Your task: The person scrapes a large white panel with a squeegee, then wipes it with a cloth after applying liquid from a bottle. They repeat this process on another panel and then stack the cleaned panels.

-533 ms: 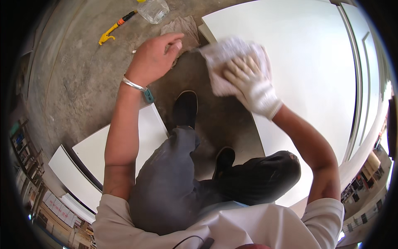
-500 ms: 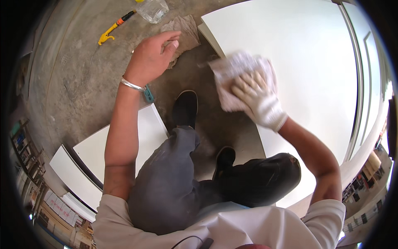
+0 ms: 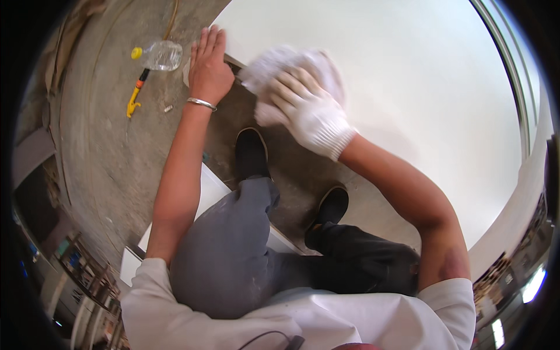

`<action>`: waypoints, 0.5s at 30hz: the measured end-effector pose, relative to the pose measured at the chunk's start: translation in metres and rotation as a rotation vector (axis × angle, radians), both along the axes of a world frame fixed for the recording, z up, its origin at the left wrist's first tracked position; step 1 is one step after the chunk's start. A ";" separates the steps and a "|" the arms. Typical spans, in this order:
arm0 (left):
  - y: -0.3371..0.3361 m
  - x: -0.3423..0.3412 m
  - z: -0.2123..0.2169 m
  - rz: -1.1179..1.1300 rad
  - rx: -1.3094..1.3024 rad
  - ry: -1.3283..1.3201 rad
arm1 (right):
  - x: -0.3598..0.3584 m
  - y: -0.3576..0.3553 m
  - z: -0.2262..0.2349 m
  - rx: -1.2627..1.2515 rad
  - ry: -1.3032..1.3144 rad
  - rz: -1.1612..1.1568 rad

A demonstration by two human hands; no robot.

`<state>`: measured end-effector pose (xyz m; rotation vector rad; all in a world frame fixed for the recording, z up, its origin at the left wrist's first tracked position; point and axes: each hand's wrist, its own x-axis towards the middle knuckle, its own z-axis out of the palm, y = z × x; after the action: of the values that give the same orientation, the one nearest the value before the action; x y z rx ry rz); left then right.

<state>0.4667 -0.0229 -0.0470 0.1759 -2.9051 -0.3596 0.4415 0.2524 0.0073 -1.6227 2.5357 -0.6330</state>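
Note:
A large white panel (image 3: pixel 408 76) fills the far right, beside my feet. My right hand (image 3: pixel 312 111), in a white knit glove, presses a pale pink cloth (image 3: pixel 280 64) over the panel's near left edge; the cloth is bunched and blurred by motion. My left hand (image 3: pixel 211 73) is bare, with a silver bracelet (image 3: pixel 202 104) at the wrist. Its fingers are stretched out together at the panel's far left corner and seem to rest on the edge there. The underside of that corner is mostly hidden by the hand.
On the concrete floor at far left lie a clear plastic bottle (image 3: pixel 163 56) with a yellow cap and a yellow air blow gun (image 3: pixel 133 105) on a hose. Another white board (image 3: pixel 211 189) lies beside my left leg. My dark shoes (image 3: pixel 252 153) stand between the boards.
My left hand has gone from hanging loosely curled over the floor to lying outstretched at the panel's corner. The right hand has moved the cloth left along the edge. The view has shifted.

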 end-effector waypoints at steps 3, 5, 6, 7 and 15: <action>-0.007 0.002 -0.001 0.017 0.000 -0.140 | 0.017 0.008 -0.005 0.001 0.007 -0.047; -0.016 0.002 -0.002 -0.005 0.052 -0.148 | 0.028 0.048 -0.001 0.027 0.008 -0.070; -0.014 0.003 -0.003 -0.026 0.072 -0.155 | 0.037 0.081 0.005 0.083 0.023 -0.063; -0.018 0.003 -0.005 -0.056 0.073 -0.106 | 0.045 0.097 0.009 0.119 -0.053 -0.103; -0.016 0.004 0.017 -0.091 -0.086 -0.285 | 0.009 -0.046 -0.016 -0.117 0.089 -0.169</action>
<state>0.4705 -0.0391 -0.0300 0.0881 -3.2107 -0.2410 0.4507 0.2069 -0.0091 -1.5127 2.7713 -0.7539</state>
